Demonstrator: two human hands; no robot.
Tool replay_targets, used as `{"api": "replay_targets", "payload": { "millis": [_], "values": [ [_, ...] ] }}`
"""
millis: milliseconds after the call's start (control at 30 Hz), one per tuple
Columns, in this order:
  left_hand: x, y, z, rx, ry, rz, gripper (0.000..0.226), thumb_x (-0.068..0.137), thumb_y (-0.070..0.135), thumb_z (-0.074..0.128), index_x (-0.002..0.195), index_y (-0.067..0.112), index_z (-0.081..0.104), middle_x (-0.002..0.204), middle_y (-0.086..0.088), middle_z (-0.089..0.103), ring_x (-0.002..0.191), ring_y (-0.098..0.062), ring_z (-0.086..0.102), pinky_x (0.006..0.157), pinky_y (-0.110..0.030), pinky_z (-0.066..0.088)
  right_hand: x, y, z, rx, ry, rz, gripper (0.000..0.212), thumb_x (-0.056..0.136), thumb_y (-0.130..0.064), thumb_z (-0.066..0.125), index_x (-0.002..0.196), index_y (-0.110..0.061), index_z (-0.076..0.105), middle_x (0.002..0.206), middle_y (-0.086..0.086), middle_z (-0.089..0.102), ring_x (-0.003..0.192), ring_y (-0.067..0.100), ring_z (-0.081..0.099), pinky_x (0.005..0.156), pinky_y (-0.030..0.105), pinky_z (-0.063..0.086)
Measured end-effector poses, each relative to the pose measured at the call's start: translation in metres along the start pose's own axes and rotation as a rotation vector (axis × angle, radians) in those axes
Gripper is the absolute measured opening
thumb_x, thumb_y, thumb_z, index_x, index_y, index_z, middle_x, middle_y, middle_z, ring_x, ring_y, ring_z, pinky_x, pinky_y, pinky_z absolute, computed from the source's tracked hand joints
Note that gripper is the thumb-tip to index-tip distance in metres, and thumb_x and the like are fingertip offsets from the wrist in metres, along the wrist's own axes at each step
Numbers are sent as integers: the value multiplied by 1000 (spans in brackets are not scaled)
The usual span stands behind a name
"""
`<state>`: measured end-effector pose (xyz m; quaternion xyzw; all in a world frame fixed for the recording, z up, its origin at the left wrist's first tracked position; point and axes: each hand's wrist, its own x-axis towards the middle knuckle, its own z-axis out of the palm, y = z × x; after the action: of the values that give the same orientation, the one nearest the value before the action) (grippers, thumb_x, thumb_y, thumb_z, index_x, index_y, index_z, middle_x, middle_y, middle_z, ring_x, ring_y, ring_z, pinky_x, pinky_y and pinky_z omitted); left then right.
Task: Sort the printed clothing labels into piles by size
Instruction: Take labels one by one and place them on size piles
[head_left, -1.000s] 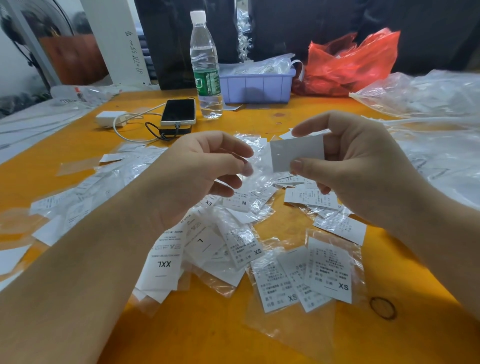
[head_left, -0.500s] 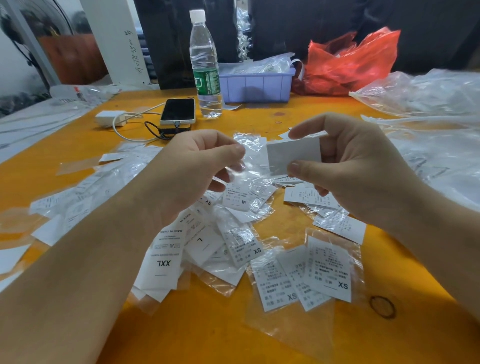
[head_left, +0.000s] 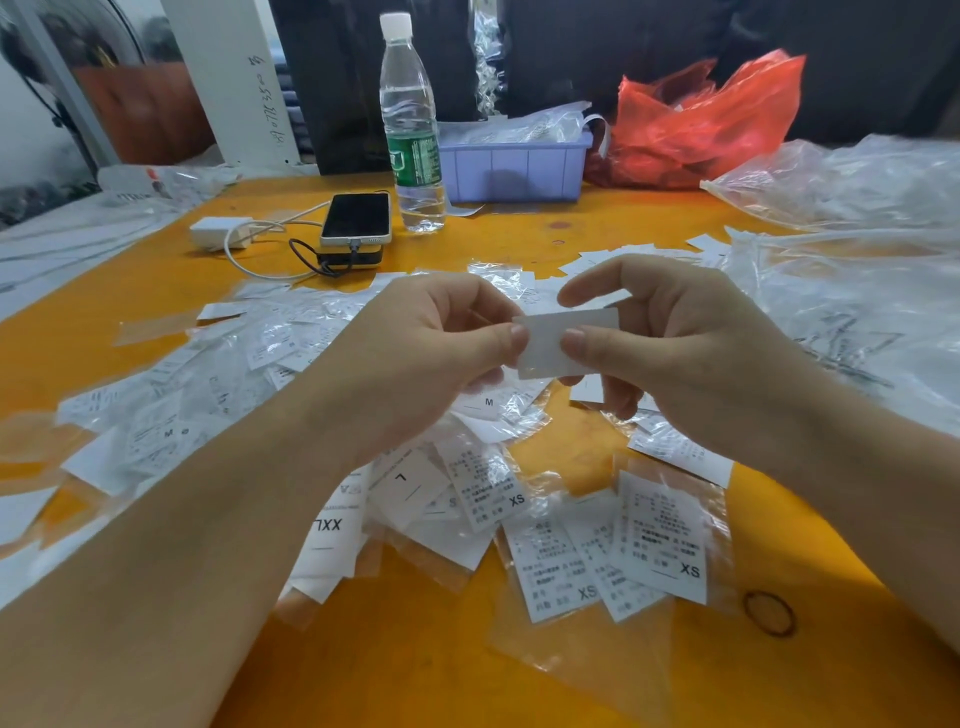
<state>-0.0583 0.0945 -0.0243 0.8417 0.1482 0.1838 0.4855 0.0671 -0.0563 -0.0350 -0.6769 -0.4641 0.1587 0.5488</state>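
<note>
Beneath both hands: orange wooden counter, strewn with white printed clothing labels in clear sleeves. Above them: left hand and right hand, fingers of each pinching one blank-faced white rectangular label by opposite ends.

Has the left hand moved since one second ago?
Yes. The left hand has moved right, toward the right hand, judged against the phone, and now pinches the label too.

My left hand and right hand are raised side by side, thumbs and forefingers pinching, forearms angled inward.
</note>
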Motion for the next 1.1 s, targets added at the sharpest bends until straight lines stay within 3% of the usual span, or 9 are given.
{"api": "replay_targets", "payload": {
  "millis": [167, 333, 567, 767, 967, 1100],
  "values": [
    [-1, 1, -1, 11, 10, 21, 2, 87, 19, 70, 89, 21, 70, 76, 7, 73, 66, -5, 65, 66, -22, 57, 1, -1, -4, -52, 35, -12, 1, 88, -14, 68, 88, -14, 68, 61, 4, 68, 46, 12, 53, 46, 28, 44],
    [-1, 1, -1, 6, -6, 49, 7, 83, 19, 73, 89, 21, 70, 75, 10, 72, 66, -2, 64, 63, -18, 55, -1, -2, 0, -39, -28, -42, 3, 86, -8, 69, 84, -10, 70, 56, 1, 65, 42, 3, 52, 42, 15, 39],
    [0, 0, -2, -3, 1, 58, 12, 81, 18, 76, 89, 23, 69, 80, 12, 73, 72, -4, 67, 61, -15, 53, -1, -1, 1, 28, -19, -29, 10, 87, -11, 69, 96, -15, 65, 61, 4, 68, 47, 17, 55, 47, 33, 47],
    [0, -1, -6, -35, 41, 49, 19, 78, 18, 77, 94, 21, 67, 84, 9, 74, 77, -10, 70, 64, -20, 57, 0, -3, -2, 53, 78, -35, 23, 85, 5, 64, 94, -17, 65, 66, 1, 67, 49, 15, 55, 48, 27, 47],
    [0, -1, -4, -45, 28, 39, 22, 75, 16, 80, 92, 24, 68, 84, 9, 75, 80, -8, 71, 64, -17, 56, -3, -3, 3, 65, 32, -49, 24, 85, 3, 68, 92, -19, 64, 70, 5, 70, 49, 15, 54, 47, 26, 46],
    [0, 0, -4, -24, 19, 32, 24, 74, 17, 80, 93, 24, 67, 83, 9, 75, 78, -10, 71, 68, -23, 59, -3, -3, 2, 53, 55, -69, 24, 84, 2, 69, 93, -19, 64, 73, 4, 72, 48, 14, 55, 47, 25, 47]
  ]
}}
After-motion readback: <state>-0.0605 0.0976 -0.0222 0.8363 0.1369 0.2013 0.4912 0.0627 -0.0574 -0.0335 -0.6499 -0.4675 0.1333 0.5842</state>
